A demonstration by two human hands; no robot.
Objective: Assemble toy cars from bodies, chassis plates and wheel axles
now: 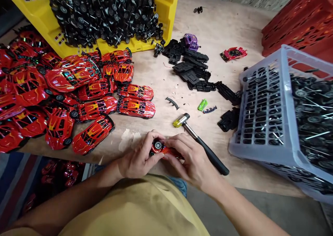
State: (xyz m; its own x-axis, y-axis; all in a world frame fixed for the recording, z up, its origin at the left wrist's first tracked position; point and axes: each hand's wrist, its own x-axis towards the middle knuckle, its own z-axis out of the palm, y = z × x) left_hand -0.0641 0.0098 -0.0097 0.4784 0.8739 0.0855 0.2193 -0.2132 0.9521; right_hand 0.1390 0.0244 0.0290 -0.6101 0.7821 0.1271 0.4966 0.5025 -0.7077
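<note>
While your left hand grasps the wheel end of the small, glossy red toy car and your right hand grips the other, brace the body evenly so it doesn't twist, and use gentle pressure. Best leave the round black wheel with a silver-grey hub unpinched. The car sits between your hands, by the near edge of the wooden worktop, left of the black-handled, yellow-tipped hammer.

No text, label, brand or number is legible in the head view. Yellow-orange markings on red toy cars show no readable characters.
</note>
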